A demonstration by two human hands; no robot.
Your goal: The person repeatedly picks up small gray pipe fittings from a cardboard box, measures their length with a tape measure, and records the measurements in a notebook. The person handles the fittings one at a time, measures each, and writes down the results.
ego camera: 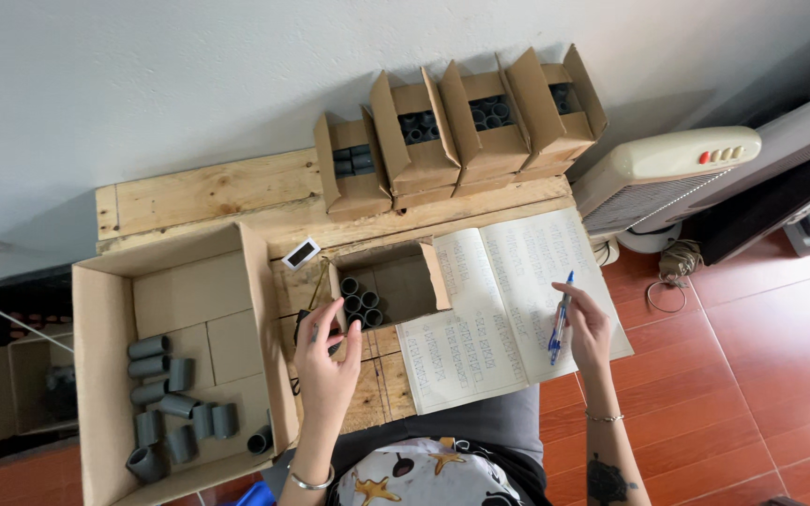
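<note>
Pen [560, 328] in right hand [586, 330]

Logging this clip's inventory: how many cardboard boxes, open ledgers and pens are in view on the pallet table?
Small cardboard boxes: 5
Large cardboard box: 1
Open ledger: 1
Pen, in the right hand: 1
Total: 8

One head camera looks steeply down, close above the pallet table [208, 192]
</note>
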